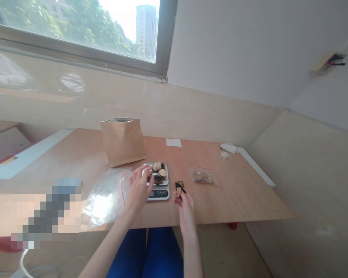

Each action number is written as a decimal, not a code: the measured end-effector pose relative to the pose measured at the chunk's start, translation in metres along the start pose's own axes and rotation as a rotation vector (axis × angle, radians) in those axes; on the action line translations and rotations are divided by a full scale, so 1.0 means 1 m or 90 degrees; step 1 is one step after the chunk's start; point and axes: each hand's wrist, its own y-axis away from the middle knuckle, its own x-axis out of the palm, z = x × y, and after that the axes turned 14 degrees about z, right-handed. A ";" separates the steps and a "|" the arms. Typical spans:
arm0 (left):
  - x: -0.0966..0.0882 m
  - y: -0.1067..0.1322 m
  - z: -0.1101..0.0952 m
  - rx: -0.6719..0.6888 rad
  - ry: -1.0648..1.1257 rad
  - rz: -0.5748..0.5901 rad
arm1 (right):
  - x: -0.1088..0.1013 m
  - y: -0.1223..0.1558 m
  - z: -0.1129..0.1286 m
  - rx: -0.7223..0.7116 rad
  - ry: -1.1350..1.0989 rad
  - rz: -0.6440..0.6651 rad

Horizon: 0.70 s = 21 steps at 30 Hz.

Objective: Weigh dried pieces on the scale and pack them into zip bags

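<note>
A small white kitchen scale (164,196) with a dark button panel lies on the table in front of me. On its platform rests a small pile of pale, dark-edged dried pieces (162,172); their exact kind is unclear. My left hand (139,185) reaches over the left side of the scale, fingers apart at the pile's edge. Whether its fingertips touch the pieces I cannot tell. Just right of the scale, my right hand (185,202) pinches similar dark and yellowish dried pieces (179,188) above the table.
Behind the scale, to the left, stands an open brown paper bag (123,141). A clear zip bag (107,197) lies left of my left hand. Farther right are a small filled zip bag (203,176) and crumpled white tissue (228,148). A white paper (173,142) lies near the wall.
</note>
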 end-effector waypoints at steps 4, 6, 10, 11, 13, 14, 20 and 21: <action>0.038 0.006 0.002 0.038 -0.053 0.115 | -0.008 0.001 0.000 0.001 0.027 -0.013; 0.044 0.005 0.004 0.049 -0.071 0.142 | -0.011 0.002 0.002 -0.004 0.038 -0.013; 0.046 0.006 0.009 0.080 -0.081 0.143 | -0.015 -0.001 0.001 -0.024 0.056 -0.017; 0.047 0.007 0.010 0.091 -0.082 0.133 | -0.016 -0.002 -0.001 -0.033 0.063 -0.017; 0.047 0.009 0.012 0.122 -0.081 0.094 | -0.015 -0.005 -0.005 -0.054 0.090 -0.015; 0.047 0.011 0.012 0.140 -0.077 0.064 | -0.015 -0.006 -0.008 -0.065 0.111 -0.015; 0.024 0.041 0.012 0.159 -0.008 -0.110 | -0.004 -0.017 -0.027 -0.155 0.233 -0.007; 0.019 0.050 0.013 0.152 0.021 -0.143 | 0.000 -0.020 -0.030 -0.180 0.273 0.002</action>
